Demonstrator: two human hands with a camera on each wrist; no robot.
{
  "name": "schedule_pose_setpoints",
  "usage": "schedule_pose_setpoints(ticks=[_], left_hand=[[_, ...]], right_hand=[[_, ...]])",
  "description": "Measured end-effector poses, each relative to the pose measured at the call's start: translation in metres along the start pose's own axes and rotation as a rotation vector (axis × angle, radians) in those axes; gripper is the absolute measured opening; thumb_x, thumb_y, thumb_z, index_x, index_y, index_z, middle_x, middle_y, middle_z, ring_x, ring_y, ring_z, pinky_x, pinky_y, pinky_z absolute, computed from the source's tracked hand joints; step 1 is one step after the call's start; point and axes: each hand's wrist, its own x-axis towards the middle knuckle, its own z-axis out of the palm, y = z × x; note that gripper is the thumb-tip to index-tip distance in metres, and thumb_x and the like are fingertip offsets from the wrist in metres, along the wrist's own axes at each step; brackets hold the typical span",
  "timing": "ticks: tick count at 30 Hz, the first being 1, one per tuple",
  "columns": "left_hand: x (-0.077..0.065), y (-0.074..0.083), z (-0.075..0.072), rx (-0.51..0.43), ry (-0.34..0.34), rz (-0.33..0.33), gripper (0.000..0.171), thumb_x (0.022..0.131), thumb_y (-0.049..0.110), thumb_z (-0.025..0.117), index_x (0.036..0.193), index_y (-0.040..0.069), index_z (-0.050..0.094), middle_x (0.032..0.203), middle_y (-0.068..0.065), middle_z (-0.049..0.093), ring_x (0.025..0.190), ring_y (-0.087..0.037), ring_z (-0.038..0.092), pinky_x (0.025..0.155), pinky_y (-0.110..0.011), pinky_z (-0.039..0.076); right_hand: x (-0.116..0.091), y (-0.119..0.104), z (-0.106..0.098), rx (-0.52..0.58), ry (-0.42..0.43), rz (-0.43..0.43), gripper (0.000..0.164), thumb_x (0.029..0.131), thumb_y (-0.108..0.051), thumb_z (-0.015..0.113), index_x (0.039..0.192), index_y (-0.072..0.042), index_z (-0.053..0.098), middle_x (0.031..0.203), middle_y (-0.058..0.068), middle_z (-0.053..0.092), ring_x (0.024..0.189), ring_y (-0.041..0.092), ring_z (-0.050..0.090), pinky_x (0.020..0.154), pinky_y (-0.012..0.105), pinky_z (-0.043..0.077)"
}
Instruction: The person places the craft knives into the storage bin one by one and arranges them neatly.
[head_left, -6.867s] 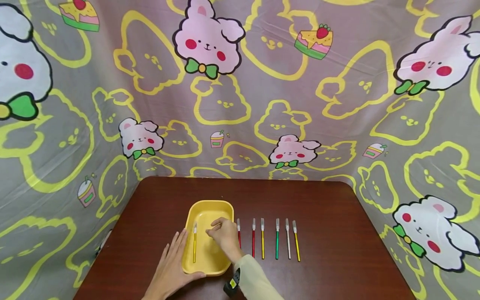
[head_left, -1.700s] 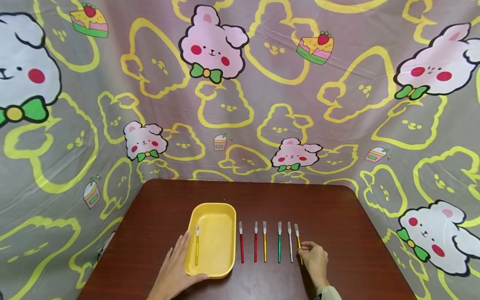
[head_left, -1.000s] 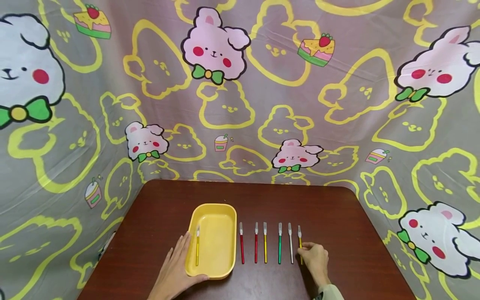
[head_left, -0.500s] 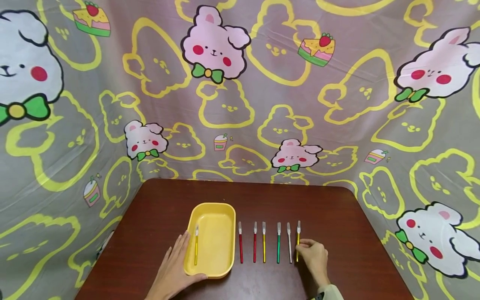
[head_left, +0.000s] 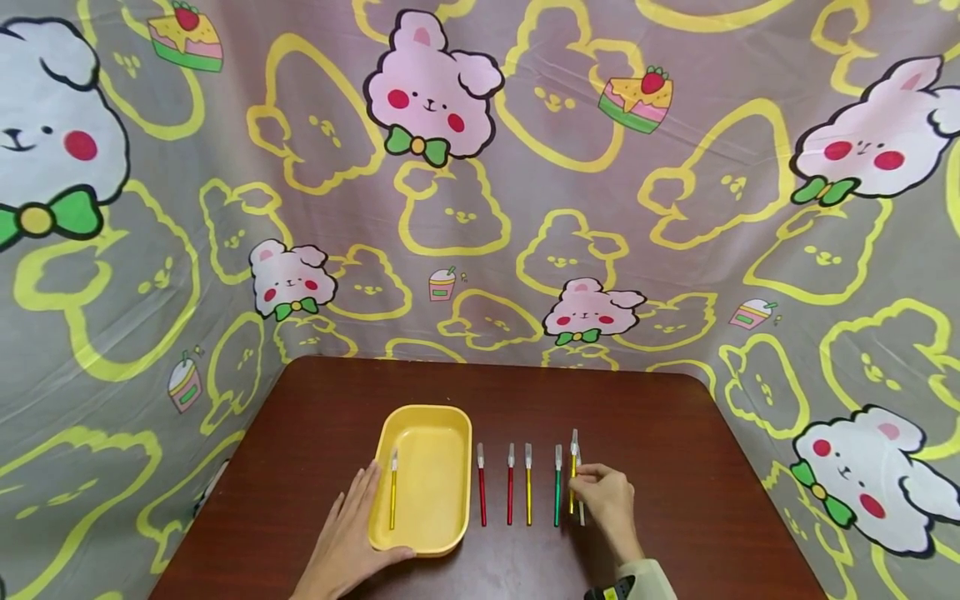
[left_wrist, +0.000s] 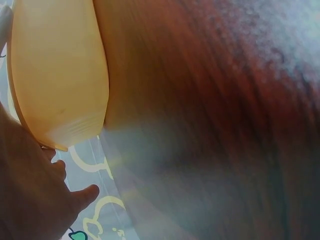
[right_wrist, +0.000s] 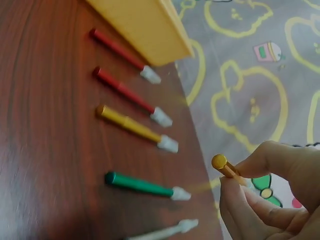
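My right hand (head_left: 609, 507) pinches a yellow craft knife (head_left: 574, 457) with a clear cap between thumb and fingertips. In the right wrist view this knife (right_wrist: 220, 162) is raised off the table, its butt end toward the camera. It overlaps the silver craft knife (right_wrist: 162, 232), which the hand partly hides in the head view. My left hand (head_left: 343, 523) lies along the left side of the yellow tray (head_left: 435, 504), fingers extended and thumb at the near edge. Inside the tray, near its left wall, lies another yellow craft knife (head_left: 393, 496).
Between tray and right hand, capped craft knives lie in a row on the brown table (head_left: 675, 442): two red, the nearer to the tray being one red knife (head_left: 482, 492), then a yellow knife (head_left: 528, 492) and a green knife (head_left: 557, 492). Patterned curtains (head_left: 465, 192) surround the table.
From over the tray, my right hand went to the row's right end, gripped the last yellow craft knife, straightened and lifted it, and now carries it left. The left hand stays at the tray.
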Motion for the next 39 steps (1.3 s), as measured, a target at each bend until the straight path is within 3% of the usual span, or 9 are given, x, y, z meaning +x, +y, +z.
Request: schedule_pose_setpoints(ticks=[11,18,27,32,39], left_hand=[[0.0,-0.001,-0.001,0.015,0.023,0.034,0.137,0.068,0.085,0.079,0.165,0.001,0.031,0.171,-0.017,0.032,0.153,-0.042,0.033,0.113,-0.07,0.036],[-0.002,-0.002,0.001,0.023,0.061,0.047,0.135,0.067,0.083,0.081,0.164,0.002,0.034,0.17,-0.016,0.034,0.152,-0.041,0.035,0.112,-0.07,0.037],[-0.002,-0.003,0.004,0.023,0.058,0.042,0.134,0.066,0.082,0.081,0.165,0.004,0.034,0.17,-0.015,0.034,0.152,-0.042,0.036,0.112,-0.07,0.037],[-0.001,-0.003,0.002,0.016,0.02,0.019,0.135,0.067,0.082,0.081,0.166,0.004,0.031,0.172,-0.015,0.031,0.153,-0.042,0.033,0.114,-0.069,0.035],[0.0,-0.001,0.0,-0.006,-0.023,-0.018,0.136,0.069,0.082,0.081,0.167,0.005,0.028,0.172,-0.017,0.028,0.156,-0.042,0.029,0.117,-0.069,0.031]], right_hand=[[-0.01,-0.034,0.018,0.004,-0.029,-0.02,0.025,0.068,-0.006,0.078,0.092,-0.004,0.081,0.072,0.0,0.075,0.062,0.01,0.063,0.059,0.028,0.049],[-0.017,-0.053,0.038,0.075,-0.073,-0.013,0.025,0.069,-0.003,0.077,0.093,-0.003,0.08,0.071,-0.001,0.074,0.058,0.008,0.066,0.057,0.026,0.053],[-0.021,-0.071,0.053,0.115,-0.093,-0.061,0.024,0.067,-0.001,0.075,0.091,-0.004,0.079,0.07,0.0,0.074,0.054,0.006,0.063,0.055,0.023,0.049],[-0.022,-0.08,0.062,0.149,-0.097,-0.087,0.025,0.067,0.002,0.073,0.091,-0.001,0.079,0.068,0.002,0.072,0.052,0.004,0.059,0.052,0.021,0.048],[-0.026,-0.087,0.08,0.182,-0.182,-0.104,0.026,0.07,0.002,0.073,0.095,0.0,0.078,0.067,0.004,0.072,0.051,0.006,0.065,0.052,0.023,0.056]])
